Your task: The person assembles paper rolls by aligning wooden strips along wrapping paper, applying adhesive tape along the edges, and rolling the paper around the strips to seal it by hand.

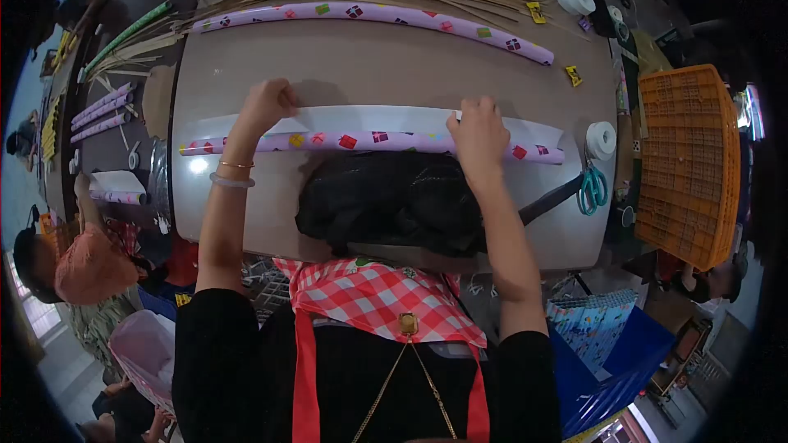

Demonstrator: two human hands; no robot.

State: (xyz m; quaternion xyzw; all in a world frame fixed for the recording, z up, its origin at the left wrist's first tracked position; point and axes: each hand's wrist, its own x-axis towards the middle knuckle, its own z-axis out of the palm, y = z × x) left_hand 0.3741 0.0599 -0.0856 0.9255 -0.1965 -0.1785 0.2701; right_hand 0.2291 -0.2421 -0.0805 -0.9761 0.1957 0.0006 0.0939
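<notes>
The left hand [272,107] and right hand [480,138] clamped fingers on the white sheet [377,117]; print on the nearer yellow packet [573,75] was illegible.

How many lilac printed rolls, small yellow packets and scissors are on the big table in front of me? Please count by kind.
Lilac printed rolls: 2
Small yellow packets: 2
Scissors: 1
Total: 5
</notes>
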